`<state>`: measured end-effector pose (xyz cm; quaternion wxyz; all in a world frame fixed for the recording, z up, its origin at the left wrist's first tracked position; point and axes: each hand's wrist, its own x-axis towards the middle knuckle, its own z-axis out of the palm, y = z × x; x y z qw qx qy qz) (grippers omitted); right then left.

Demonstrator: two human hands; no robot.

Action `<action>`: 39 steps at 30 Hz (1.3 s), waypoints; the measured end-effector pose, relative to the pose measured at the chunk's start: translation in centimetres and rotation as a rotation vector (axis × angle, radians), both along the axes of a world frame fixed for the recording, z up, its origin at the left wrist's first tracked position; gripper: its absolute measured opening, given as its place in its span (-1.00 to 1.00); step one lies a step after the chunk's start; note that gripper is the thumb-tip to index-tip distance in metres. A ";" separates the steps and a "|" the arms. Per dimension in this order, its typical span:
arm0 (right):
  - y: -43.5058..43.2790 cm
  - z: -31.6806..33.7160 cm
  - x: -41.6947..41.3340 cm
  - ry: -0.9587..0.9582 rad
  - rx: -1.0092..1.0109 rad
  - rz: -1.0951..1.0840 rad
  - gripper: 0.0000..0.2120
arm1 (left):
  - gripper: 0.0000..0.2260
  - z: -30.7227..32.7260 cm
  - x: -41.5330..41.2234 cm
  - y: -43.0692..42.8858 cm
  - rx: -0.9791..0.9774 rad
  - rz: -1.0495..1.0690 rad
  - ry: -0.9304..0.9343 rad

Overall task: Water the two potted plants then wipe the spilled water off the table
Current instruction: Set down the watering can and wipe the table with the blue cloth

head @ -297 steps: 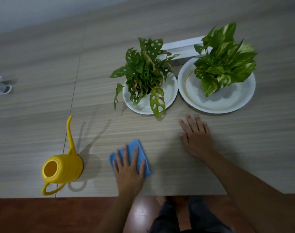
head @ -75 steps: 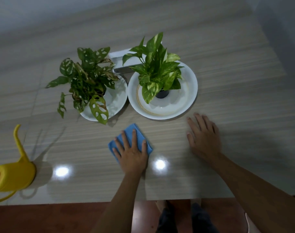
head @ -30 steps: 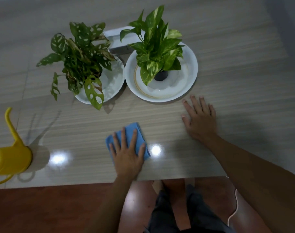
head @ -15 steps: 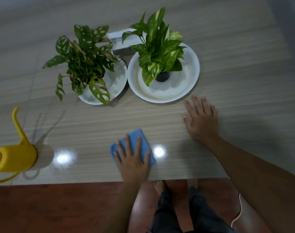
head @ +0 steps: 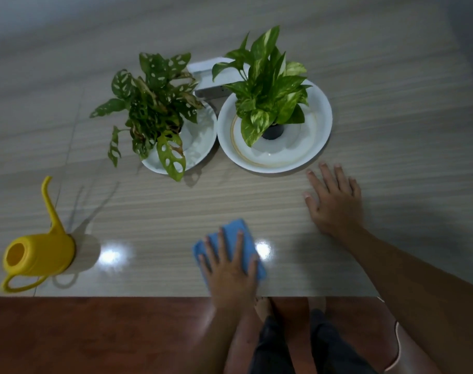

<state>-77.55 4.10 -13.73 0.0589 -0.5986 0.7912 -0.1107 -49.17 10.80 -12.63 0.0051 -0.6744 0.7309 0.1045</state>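
a pale wood-grain worktop (head: pixel 391 117) is seen from above, with a person's legs and a red-brown floor (head: pixel 95 336) shown below its near edge. a blue cloth (head: pixel 231 233) is pressed flat onto the worktop close to the near edge by the left hand (head: pixel 231 268), whose fingers (head: pixel 239 245) are spread open across the cloth rather than curled around it. the right hand (head: pixel 334 201) is laid palm down on the bare worktop, further from the near edge and toward the right side, with its fingers open and nothing held. just beyond the right hand's fingertips a large white plate (head: pixel 319 112) is set, and a leafy green-and-yellow plant (head: pixel 267 95) in a small dark pot (head: pixel 273 132) is stood on it. touching or almost touching that plate, on its left, a smaller white plate (head: pixel 200 141) is placed, with a plant with holed leaves (head: pixel 151 109) on it; its pot is hidden by leaves. a white box (head: pixel 203 74) is partly seen behind the two plants. a yellow watering can (head: pixel 38 255) is stood near the left end of the near edge, well apart from the cloth, its thin spout pointed toward the far edge. two bright light reflections are shown on the worktop on either side of the cloth.
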 end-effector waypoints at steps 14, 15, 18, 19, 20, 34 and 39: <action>0.5 0.2 -10.6 0.034 -0.033 -0.024 -0.48 | -0.40 0.0 -4.4 -0.4 0.024 -0.125 -0.025; 0.4 0.1 -11.5 0.043 -0.025 -0.017 -0.48 | -0.39 -0.1 -6.3 1.0 0.027 -0.186 -0.009; 0.2 -0.5 -12.6 0.057 -0.015 -0.004 -0.48 | -0.39 -0.2 -12.8 2.3 -0.018 -0.391 0.047; 0.2 -0.7 -12.6 0.061 -0.018 -0.003 -0.48 | -0.39 -0.2 -14.6 1.6 -0.018 -0.414 0.070; 0.2 -0.7 -12.6 0.060 -0.020 -0.001 -0.48 | -0.39 -0.2 -16.1 0.6 -0.022 -0.422 0.076; 0.3 -0.7 -12.8 0.027 -0.083 -0.019 -0.50 | -0.39 0.2 -17.2 3.4 0.012 -0.314 0.020; 0.4 -0.5 -12.8 0.026 -0.089 -0.008 -0.50 | -0.39 0.0 -18.2 -2.7 0.030 -0.387 0.005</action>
